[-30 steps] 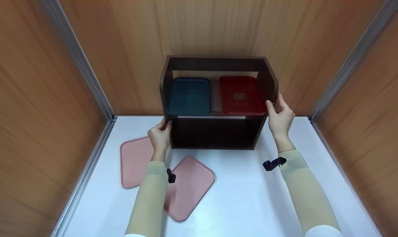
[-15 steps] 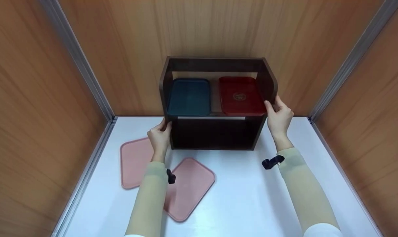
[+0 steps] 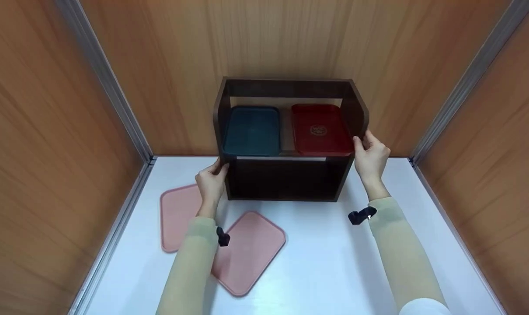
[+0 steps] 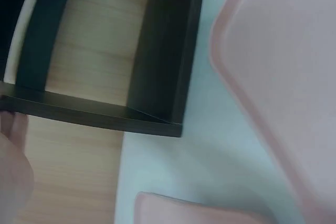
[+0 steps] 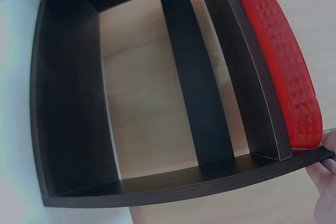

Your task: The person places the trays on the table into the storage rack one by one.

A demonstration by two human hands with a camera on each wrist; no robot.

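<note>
Dark shelf (image 3: 286, 144) gripped at both side panels, left hand (image 3: 211, 183) and right hand (image 3: 371, 158) curled round them, seemingly mid-reposition, wanting an even push.

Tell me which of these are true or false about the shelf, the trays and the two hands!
1. Both hands grip the dark shelf, the left hand on its left side, the right hand on its right. True.
2. The red tray lies left of the blue tray. False: it lies to the right.
3. Two pink trays lie on the white table. True.
4. The shelf's lower compartment holds a pink tray. False: nothing shows inside it.
</note>
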